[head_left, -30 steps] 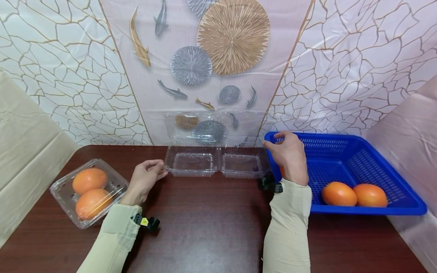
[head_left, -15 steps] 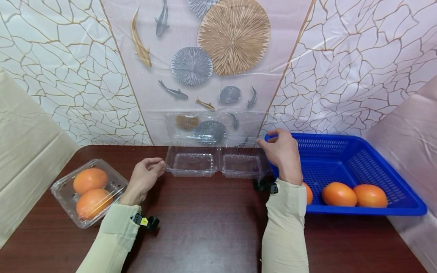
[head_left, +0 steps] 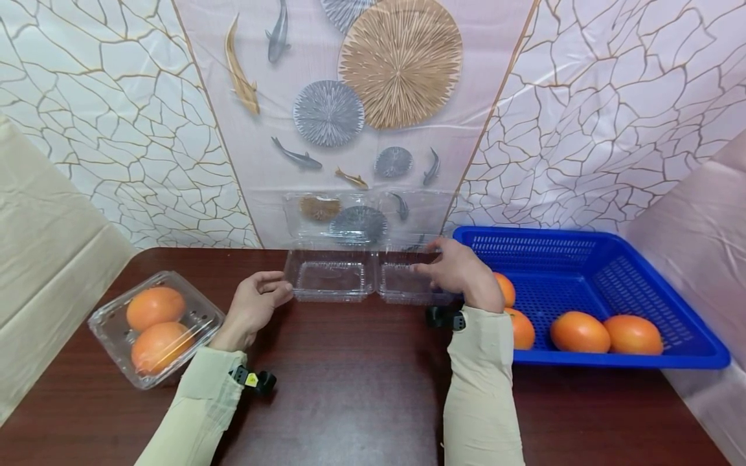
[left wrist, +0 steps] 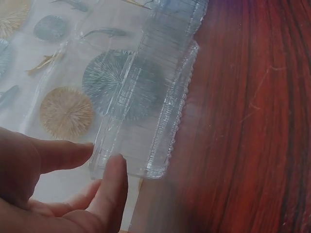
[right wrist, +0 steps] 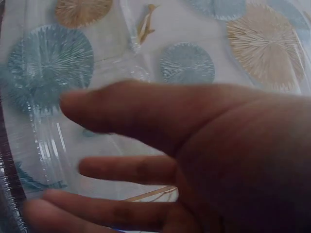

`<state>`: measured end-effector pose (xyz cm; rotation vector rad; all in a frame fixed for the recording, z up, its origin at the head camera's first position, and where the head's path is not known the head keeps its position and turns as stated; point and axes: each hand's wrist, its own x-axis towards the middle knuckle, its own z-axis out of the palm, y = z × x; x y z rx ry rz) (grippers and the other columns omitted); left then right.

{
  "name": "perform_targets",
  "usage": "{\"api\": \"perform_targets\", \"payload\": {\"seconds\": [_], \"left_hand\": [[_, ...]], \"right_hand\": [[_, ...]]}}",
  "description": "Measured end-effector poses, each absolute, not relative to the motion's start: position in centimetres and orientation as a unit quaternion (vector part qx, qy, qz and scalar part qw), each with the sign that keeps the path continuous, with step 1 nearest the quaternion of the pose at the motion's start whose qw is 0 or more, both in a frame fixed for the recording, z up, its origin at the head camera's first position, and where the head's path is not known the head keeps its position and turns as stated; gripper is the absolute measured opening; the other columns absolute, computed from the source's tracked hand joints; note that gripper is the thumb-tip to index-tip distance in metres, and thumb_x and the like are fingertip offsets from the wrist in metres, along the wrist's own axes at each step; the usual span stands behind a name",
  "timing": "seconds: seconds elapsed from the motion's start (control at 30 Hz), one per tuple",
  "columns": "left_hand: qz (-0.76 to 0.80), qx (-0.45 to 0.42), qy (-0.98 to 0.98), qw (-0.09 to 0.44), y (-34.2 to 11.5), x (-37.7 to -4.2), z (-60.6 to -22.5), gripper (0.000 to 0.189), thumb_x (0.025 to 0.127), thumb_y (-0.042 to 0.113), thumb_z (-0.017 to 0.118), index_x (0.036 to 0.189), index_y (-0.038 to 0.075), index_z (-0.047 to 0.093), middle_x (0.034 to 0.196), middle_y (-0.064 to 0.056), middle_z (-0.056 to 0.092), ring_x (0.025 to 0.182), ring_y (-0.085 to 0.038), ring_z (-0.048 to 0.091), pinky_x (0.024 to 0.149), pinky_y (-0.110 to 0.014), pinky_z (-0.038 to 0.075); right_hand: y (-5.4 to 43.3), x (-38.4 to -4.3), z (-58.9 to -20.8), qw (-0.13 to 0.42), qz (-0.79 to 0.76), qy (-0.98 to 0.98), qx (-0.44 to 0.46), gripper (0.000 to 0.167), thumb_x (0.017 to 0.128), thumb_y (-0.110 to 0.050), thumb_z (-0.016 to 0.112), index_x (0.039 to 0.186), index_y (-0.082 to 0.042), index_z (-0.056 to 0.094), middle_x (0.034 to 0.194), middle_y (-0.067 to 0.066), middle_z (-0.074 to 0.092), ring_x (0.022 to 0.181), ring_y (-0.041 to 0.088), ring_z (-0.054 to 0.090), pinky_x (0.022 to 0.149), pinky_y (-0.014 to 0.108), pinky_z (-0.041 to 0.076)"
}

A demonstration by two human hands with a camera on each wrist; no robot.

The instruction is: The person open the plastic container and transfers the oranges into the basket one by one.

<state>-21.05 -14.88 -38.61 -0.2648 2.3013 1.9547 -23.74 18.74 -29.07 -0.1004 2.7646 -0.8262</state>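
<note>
Two clear plastic clamshell boxes stand side by side at the back of the table, lids raised against the backdrop: a left box (head_left: 332,277) and a right box (head_left: 408,278). My left hand (head_left: 256,304) is at the left box's outer edge, thumb and fingers apart; in the left wrist view its fingertips (left wrist: 115,167) are right at the box's corner. My right hand (head_left: 463,272) reaches over the right side of the right box, fingers spread and slightly bent. Nothing shows between the right hand's fingers (right wrist: 126,170) in the right wrist view.
A blue perforated basket (head_left: 588,236) on the right holds several round orange fruits (head_left: 579,332), partly hidden by the right arm. On the left, a closed clear box (head_left: 111,346) contains two more orange fruits (head_left: 156,309). A patterned sheet hangs behind the table.
My right hand has moved left and down from the basket's near-left corner to over the right box, uncovering fruits in the basket. The left hand has shifted slightly right.
</note>
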Motion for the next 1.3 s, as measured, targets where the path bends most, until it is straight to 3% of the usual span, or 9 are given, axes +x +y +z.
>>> {"api": "perform_targets", "payload": {"seconds": [0.13,0.33,0.5,0.7,0.93,1.3], "left_hand": [[0.655,-0.091,0.748,0.051,-14.8,-21.1,-38.6,0.048,0.105,0.008,0.056,0.149,-0.002,0.042,0.135,-0.025,0.058,0.113,-0.019,0.071,0.109,-0.038,0.055],[0.664,-0.093,0.741,0.048,-14.7,-21.2,-38.7,0.048,0.104,0.005,0.057,0.148,-0.005,0.042,0.131,-0.023,0.06,0.104,-0.011,0.072,0.106,-0.034,0.057],[0.66,-0.097,0.744,0.05,-14.7,-21.3,-38.8,0.047,0.104,0.006,0.056,0.148,-0.004,0.042,0.13,-0.02,0.061,0.107,-0.013,0.072,0.105,-0.033,0.057],[0.658,-0.093,0.746,0.046,-14.6,-21.3,-38.8,0.048,0.105,0.008,0.056,0.15,-0.002,0.042,0.138,-0.026,0.057,0.114,-0.018,0.07,0.105,-0.031,0.057],[0.665,-0.093,0.74,0.042,-14.5,-21.2,-38.8,0.047,0.105,0.008,0.055,0.15,-0.002,0.042,0.141,-0.028,0.054,0.118,-0.021,0.068,0.105,-0.03,0.057],[0.674,-0.098,0.73,0.049,-14.5,-21.2,-38.8,0.047,0.106,0.008,0.052,0.15,-0.004,0.039,0.139,-0.027,0.054,0.108,-0.014,0.071,0.103,-0.03,0.057]], "right_hand": [[18.5,-24.0,-29.8,0.169,-0.278,0.944,-0.061,0.055,0.097,-0.036,0.068,0.139,-0.005,0.054,0.111,0.018,0.074,0.086,0.027,0.076,0.067,0.029,0.055],[17.7,-24.4,-30.4,0.198,-0.257,0.944,-0.064,0.053,0.097,-0.039,0.067,0.138,-0.006,0.056,0.099,0.015,0.077,0.081,0.025,0.077,0.067,0.034,0.058],[17.4,-24.5,-30.5,0.194,-0.241,0.949,-0.056,0.052,0.097,-0.041,0.067,0.135,-0.007,0.058,0.103,0.013,0.076,0.079,0.023,0.077,0.067,0.029,0.056],[17.2,-24.6,-30.5,0.19,-0.227,0.954,-0.043,0.055,0.097,-0.043,0.066,0.137,-0.007,0.056,0.103,0.014,0.077,0.084,0.022,0.076,0.075,0.033,0.057],[17.2,-24.5,-30.5,0.178,-0.217,0.959,-0.038,0.057,0.097,-0.047,0.066,0.137,-0.008,0.057,0.099,0.014,0.077,0.085,0.022,0.074,0.075,0.034,0.056],[17.4,-24.2,-30.0,0.173,-0.209,0.962,-0.043,0.062,0.096,-0.049,0.066,0.141,-0.009,0.054,0.094,0.012,0.076,0.08,0.019,0.07,0.072,0.032,0.054]]}}
